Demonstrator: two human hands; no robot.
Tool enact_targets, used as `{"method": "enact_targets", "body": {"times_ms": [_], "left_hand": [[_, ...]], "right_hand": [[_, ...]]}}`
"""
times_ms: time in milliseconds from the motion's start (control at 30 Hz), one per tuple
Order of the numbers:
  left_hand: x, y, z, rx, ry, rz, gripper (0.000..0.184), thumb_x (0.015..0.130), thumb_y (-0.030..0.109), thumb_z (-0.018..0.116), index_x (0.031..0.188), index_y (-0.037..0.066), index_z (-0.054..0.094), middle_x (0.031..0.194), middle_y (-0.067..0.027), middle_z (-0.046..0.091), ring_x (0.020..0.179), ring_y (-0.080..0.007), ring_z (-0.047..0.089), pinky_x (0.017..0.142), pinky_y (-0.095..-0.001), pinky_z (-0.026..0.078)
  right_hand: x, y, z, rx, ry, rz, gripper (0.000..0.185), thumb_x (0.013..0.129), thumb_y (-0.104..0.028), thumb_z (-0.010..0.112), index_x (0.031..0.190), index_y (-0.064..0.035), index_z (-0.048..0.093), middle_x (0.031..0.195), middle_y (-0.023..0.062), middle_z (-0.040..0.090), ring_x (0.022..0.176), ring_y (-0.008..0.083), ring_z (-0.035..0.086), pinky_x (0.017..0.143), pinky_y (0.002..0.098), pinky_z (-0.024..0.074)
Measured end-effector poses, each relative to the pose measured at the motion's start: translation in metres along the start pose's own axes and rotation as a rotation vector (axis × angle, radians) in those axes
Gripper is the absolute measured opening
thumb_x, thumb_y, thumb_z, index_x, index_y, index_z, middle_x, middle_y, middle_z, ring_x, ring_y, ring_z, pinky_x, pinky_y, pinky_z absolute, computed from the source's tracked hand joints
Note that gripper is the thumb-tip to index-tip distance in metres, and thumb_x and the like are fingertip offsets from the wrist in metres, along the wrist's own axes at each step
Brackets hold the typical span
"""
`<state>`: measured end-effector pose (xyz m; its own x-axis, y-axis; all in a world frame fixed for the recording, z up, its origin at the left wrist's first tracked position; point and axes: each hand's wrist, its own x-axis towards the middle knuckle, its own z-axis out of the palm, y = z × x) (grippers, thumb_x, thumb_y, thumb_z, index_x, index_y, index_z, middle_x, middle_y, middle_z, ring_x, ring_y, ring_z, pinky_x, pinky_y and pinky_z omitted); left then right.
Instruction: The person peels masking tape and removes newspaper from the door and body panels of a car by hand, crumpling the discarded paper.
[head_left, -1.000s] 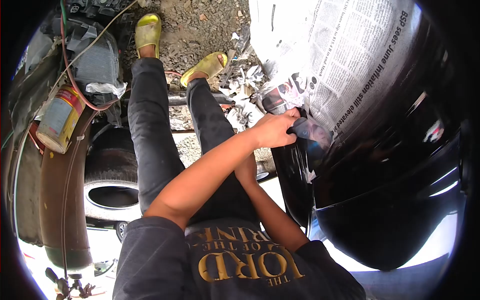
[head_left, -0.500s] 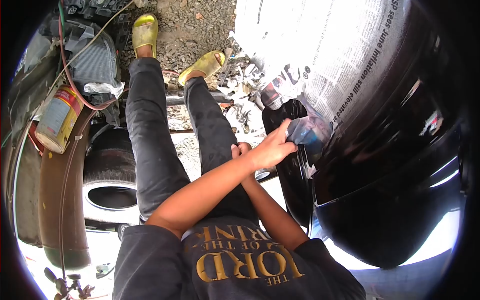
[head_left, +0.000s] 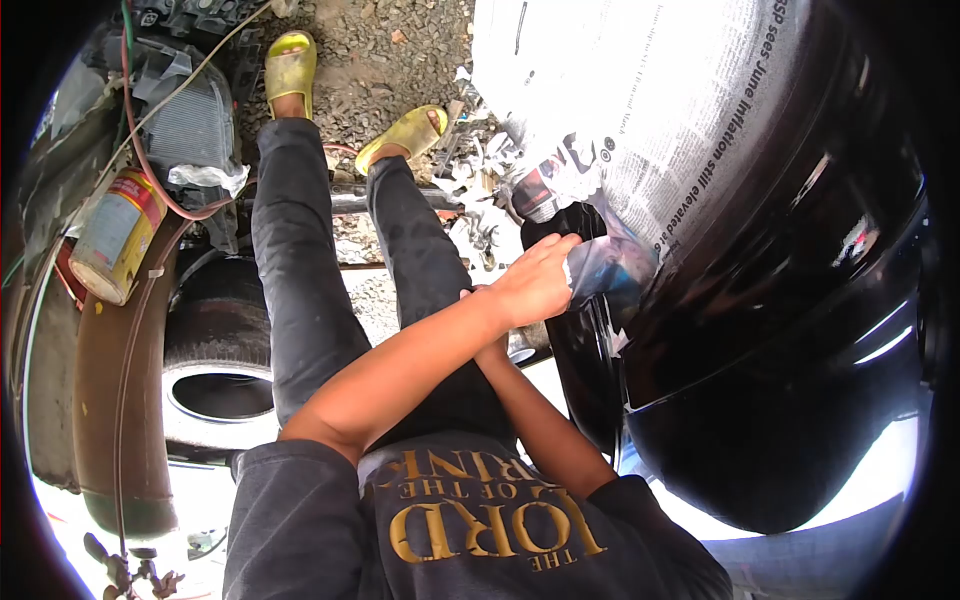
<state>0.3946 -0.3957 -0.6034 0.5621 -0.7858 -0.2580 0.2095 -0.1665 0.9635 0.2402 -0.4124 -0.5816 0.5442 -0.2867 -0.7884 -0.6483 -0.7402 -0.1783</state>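
My left hand (head_left: 535, 282) reaches across my body, its fingers closed on a crumpled, colour-printed piece of newspaper (head_left: 612, 268). That piece joins the edge of a newspaper covering (head_left: 640, 120) on a glossy black car body panel (head_left: 760, 320). A narrower black part (head_left: 585, 370) lies just below the hand. My right hand (head_left: 467, 294) is tucked behind my left wrist, near my thigh. Only a sliver of its fingers shows, so its grip is hidden.
At left are a dented can (head_left: 118, 235), a brown gas cylinder (head_left: 122, 400), a tyre (head_left: 215, 325), hoses and a radiator-like part (head_left: 190, 125). Torn paper scraps (head_left: 485, 225) litter the gravel (head_left: 365, 60) by my yellow slides (head_left: 405, 137).
My left hand has shifted slightly left and turned so its back faces up, pulling the newspaper piece a little with it. My right hand has become more hidden behind the left wrist.
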Motion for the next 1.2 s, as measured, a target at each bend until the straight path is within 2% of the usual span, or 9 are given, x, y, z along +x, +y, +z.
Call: {"method": "enact_targets", "body": {"times_ms": [100, 333, 433, 533, 767, 967, 1000, 1100, 1200], "left_hand": [[0.007, -0.006, 0.002, 0.055, -0.051, 0.159, 0.021, 0.075, 0.010, 0.064, 0.086, -0.006, 0.071, 0.137, -0.0270, 0.047, 0.126, -0.0409, 0.043, 0.112, -0.0433, 0.033], [0.001, -0.004, 0.010, -0.122, -0.037, -0.020, 0.055, 0.077, 0.008, 0.060, 0.129, -0.007, 0.050, 0.139, -0.0233, 0.046, 0.125, -0.0351, 0.045, 0.108, -0.0412, 0.035], [-0.001, 0.003, 0.005, 0.000, -0.037, 0.104, 0.059, 0.077, 0.008, 0.069, 0.133, 0.006, 0.051, 0.135, -0.0162, 0.050, 0.122, -0.0348, 0.047, 0.104, -0.0471, 0.038], [-0.009, 0.026, 0.004, -0.270, 0.190, 0.030, 0.061, 0.080, 0.013, 0.072, 0.137, 0.008, 0.049, 0.142, -0.0156, 0.046, 0.133, -0.0359, 0.040, 0.110, -0.0460, 0.034], [-0.002, 0.023, 0.007, -0.283, 0.115, -0.047, 0.060, 0.081, 0.015, 0.074, 0.136, 0.007, 0.049, 0.144, -0.0176, 0.043, 0.135, -0.0379, 0.037, 0.110, -0.0463, 0.033], [-0.019, 0.048, 0.022, -0.603, 0.343, -0.253, 0.042, 0.085, 0.014, 0.072, 0.123, 0.003, 0.056, 0.110, -0.0167, 0.063, 0.098, -0.0340, 0.060, 0.087, -0.0398, 0.047], [-0.022, 0.060, 0.022, -0.733, 0.272, -0.432, 0.032, 0.087, 0.012, 0.070, 0.116, 0.002, 0.059, 0.089, -0.0109, 0.065, 0.075, -0.0218, 0.059, 0.071, -0.0340, 0.048], [-0.020, 0.075, 0.022, -1.053, 0.083, -0.639, 0.031, 0.087, 0.017, 0.071, 0.112, 0.002, 0.060, 0.085, -0.0071, 0.063, 0.072, -0.0123, 0.054, 0.067, -0.0315, 0.047], [-0.017, 0.072, 0.019, -0.961, 0.159, -0.447, 0.032, 0.087, 0.021, 0.071, 0.109, 0.001, 0.060, 0.084, -0.0074, 0.063, 0.070, -0.0149, 0.054, 0.067, -0.0324, 0.047]], "right_hand": [[-0.002, 0.004, 0.002, 0.029, -0.089, 0.092, 0.032, 0.097, -0.028, 0.062, 0.111, 0.0005, 0.059, 0.108, 0.0138, 0.063, 0.101, 0.0280, 0.059, 0.090, 0.0398, 0.0445], [-0.005, 0.003, 0.011, 0.079, 0.088, 0.000, 0.029, 0.096, -0.026, 0.064, 0.107, 0.0005, 0.058, 0.100, 0.0127, 0.063, 0.096, 0.0257, 0.058, 0.085, 0.0395, 0.0451], [0.001, 0.021, 0.022, 0.065, 0.003, 0.044, 0.023, 0.095, -0.022, 0.062, 0.099, 0.0004, 0.056, 0.090, 0.0115, 0.060, 0.085, 0.0249, 0.055, 0.079, 0.0405, 0.0442], [0.002, 0.028, 0.036, 0.086, 0.110, 0.101, 0.022, 0.094, -0.020, 0.061, 0.094, 0.0000, 0.053, 0.085, 0.0104, 0.056, 0.079, 0.0237, 0.051, 0.075, 0.0403, 0.0429], [0.002, 0.014, 0.028, 0.106, 0.105, 0.113, 0.025, 0.094, -0.022, 0.061, 0.090, 0.0004, 0.052, 0.086, 0.0131, 0.056, 0.077, 0.0252, 0.052, 0.075, 0.0403, 0.0431], [0.010, 0.002, 0.011, 0.090, 0.039, 0.206, 0.029, 0.096, -0.025, 0.058, 0.092, 0.0026, 0.052, 0.092, 0.0192, 0.058, 0.085, 0.0357, 0.056, 0.078, 0.0437, 0.0435], [0.010, -0.005, 0.006, 0.102, 0.035, 0.211, 0.029, 0.096, -0.026, 0.058, 0.092, 0.0027, 0.052, 0.093, 0.0200, 0.058, 0.086, 0.0374, 0.056, 0.078, 0.0443, 0.0433], [0.009, -0.009, 0.000, 0.126, 0.017, 0.216, 0.029, 0.097, -0.026, 0.057, 0.092, 0.0022, 0.052, 0.094, 0.0215, 0.058, 0.088, 0.0407, 0.055, 0.079, 0.0456, 0.0430], [0.012, -0.014, -0.001, 0.111, 0.008, 0.231, 0.030, 0.097, -0.027, 0.056, 0.092, 0.0022, 0.052, 0.094, 0.0212, 0.057, 0.088, 0.0403, 0.055, 0.079, 0.0455, 0.0430]]}}
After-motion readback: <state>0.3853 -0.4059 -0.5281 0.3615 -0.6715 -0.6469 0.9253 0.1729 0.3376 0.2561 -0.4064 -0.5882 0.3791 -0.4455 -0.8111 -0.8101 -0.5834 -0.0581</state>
